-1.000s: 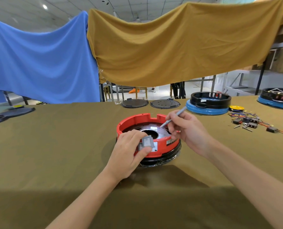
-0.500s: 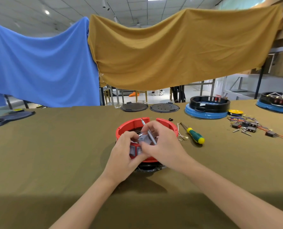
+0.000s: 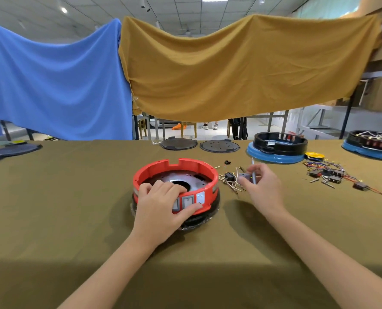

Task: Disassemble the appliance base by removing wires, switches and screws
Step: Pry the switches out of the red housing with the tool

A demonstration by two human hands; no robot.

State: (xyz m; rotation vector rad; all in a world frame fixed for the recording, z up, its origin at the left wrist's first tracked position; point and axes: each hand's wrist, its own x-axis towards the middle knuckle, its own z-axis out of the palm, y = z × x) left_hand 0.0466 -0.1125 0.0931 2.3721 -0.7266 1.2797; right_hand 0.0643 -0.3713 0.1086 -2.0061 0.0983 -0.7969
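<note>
Under the left hand (image 3: 161, 205) sits the round red base (image 3: 176, 186), made of smooth plastic with a notched rim, on a table (image 3: 62, 208) covered with dull olive cloth. The fingers curl over the near rim and the thumb presses the front wall, so this hand grips the base. Just beside the thumb two grey rectangular switches (image 3: 187, 201) stay in the wall; the palm hides a part of one. Inside lies a shiny metal plate (image 3: 181, 178) with a round hole. To the right of the base, the right hand (image 3: 261, 186) pinches a small grey switch (image 3: 243, 177) and a thin metal tool (image 3: 253, 172) together; the tool's lower end is hidden by the fingers. Between the hands lie thin loose wires (image 3: 230, 181), blurred.
</note>
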